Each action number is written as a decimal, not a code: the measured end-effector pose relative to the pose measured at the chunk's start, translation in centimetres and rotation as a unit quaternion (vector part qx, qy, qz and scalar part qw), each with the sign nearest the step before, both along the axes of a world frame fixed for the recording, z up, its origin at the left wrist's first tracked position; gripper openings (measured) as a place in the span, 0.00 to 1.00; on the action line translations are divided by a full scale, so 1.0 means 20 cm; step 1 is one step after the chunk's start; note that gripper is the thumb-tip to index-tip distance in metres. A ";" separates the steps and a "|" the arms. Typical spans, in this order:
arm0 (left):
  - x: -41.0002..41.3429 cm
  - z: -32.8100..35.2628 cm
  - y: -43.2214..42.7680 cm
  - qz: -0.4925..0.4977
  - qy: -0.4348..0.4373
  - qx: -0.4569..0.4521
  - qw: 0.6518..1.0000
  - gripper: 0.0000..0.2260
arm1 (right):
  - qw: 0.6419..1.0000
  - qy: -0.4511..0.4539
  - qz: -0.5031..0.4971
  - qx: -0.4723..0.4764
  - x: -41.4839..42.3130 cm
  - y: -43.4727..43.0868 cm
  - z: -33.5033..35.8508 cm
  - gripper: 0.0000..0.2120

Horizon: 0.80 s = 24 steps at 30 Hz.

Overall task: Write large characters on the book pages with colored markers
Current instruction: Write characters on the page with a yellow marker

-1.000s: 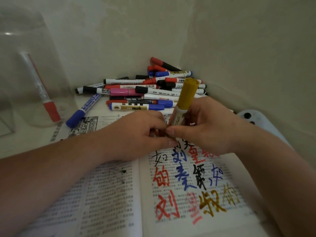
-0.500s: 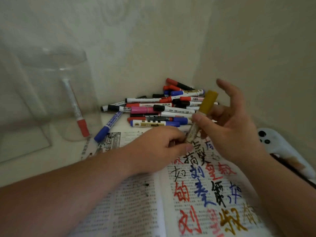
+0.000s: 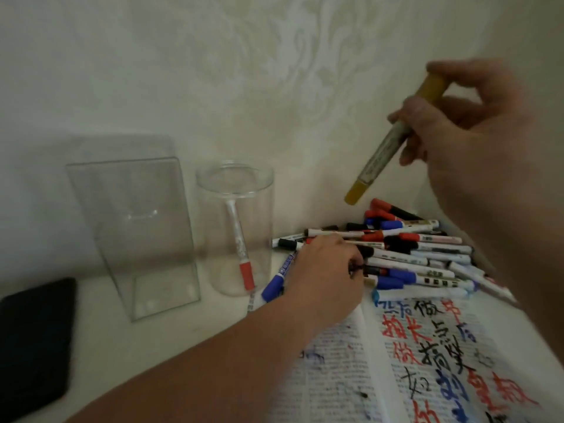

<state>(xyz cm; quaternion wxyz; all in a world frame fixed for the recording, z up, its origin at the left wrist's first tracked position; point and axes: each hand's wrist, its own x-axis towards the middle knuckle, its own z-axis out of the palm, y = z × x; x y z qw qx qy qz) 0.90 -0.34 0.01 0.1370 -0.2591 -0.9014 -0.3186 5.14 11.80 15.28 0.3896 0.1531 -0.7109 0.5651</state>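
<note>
My right hand [image 3: 476, 141] grips a yellow marker [image 3: 381, 154] raised high above the marker pile [image 3: 421, 257], its capped yellow tip pointing down and left. My left hand [image 3: 323, 270] lies on the near left side of the pile, its fingertips curled onto a dark marker there. The open book [image 3: 335, 370] lies at the lower right. Its right page [image 3: 442, 346] carries large red, black and blue characters, and the left page has small ink marks.
A clear glass cylinder [image 3: 235, 209] stands left of the pile with a red-capped marker [image 3: 244, 264] inside. A clear plastic box [image 3: 131, 227] stands further left, and a black phone [image 3: 33, 340] lies at the left edge. A blue-capped marker [image 3: 277, 279] lies by my left wrist. Walls close the corner.
My right hand has lifted the yellow marker up and right, away from my left hand. My left hand has moved forward from the book onto the marker pile. The view has tilted up.
</note>
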 end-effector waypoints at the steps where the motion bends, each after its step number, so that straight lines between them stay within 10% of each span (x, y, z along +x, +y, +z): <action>1: 0.00 0.00 -0.01 -0.009 -0.012 -0.022 1.000 0.07 | 1.000 0.012 0.010 0.000 -0.03 -0.06 0.05 0.12; 11: 0.00 -0.02 -0.02 -0.020 -0.039 -0.043 0.998 0.12 | 0.980 -0.103 0.081 0.148 -0.38 -0.55 0.07 0.13; 20: 0.01 -0.01 -0.01 -0.034 -0.047 -0.055 0.997 0.16 | 0.937 -0.152 -0.082 0.302 -0.18 -0.04 -0.05 0.04; 24: 0.03 -0.01 0.01 -0.058 -0.029 -0.059 0.996 0.17 | 0.774 -0.411 -0.089 0.474 0.06 0.35 -0.20 0.09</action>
